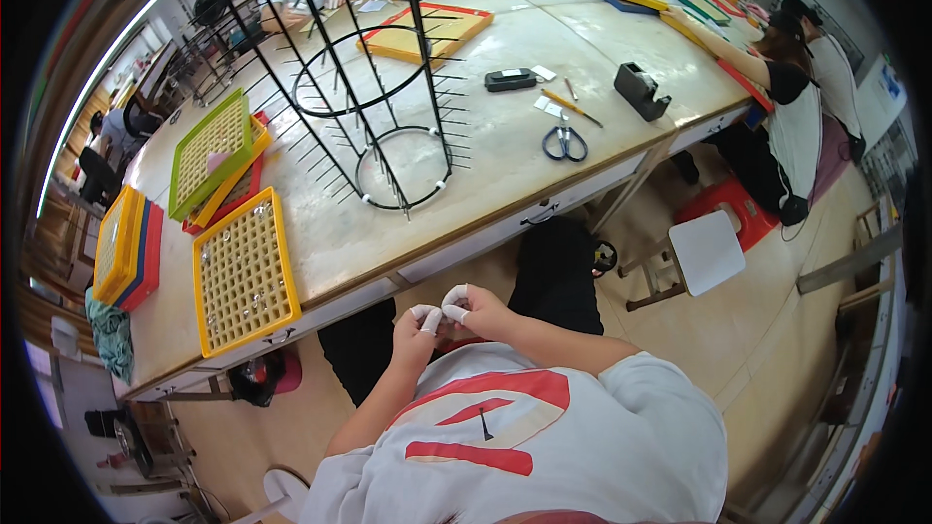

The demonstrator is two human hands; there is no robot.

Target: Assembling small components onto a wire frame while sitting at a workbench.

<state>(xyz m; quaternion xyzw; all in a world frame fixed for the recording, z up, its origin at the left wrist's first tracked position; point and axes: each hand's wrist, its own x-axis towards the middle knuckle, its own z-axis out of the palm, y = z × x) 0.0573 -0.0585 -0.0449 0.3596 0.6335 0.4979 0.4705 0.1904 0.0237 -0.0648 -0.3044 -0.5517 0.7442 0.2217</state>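
My left hand [417,332] and my right hand [473,311] meet in front of my body, below the table's front edge. White finger covers sit on several fingertips of both. The fingers are bent and pinched together, the tips of the two hands nearly touching. Whatever lies between them is too small or hidden to make out. Closest on the table stands a yellow tray [293,272] with a grid of small compartments, some holding tiny shiny pieces. A black wire rack [400,196] with rows of prongs rises beyond my hands.
On the table [524,49] lie blue-handled scissors [564,142], a pencil [573,109], a black tape dispenser [641,92] and a dark case [510,80]. Stacked trays [126,247] and a green tray [209,155] stand left. A white-topped stool [707,252] is at right; people sit around the table.
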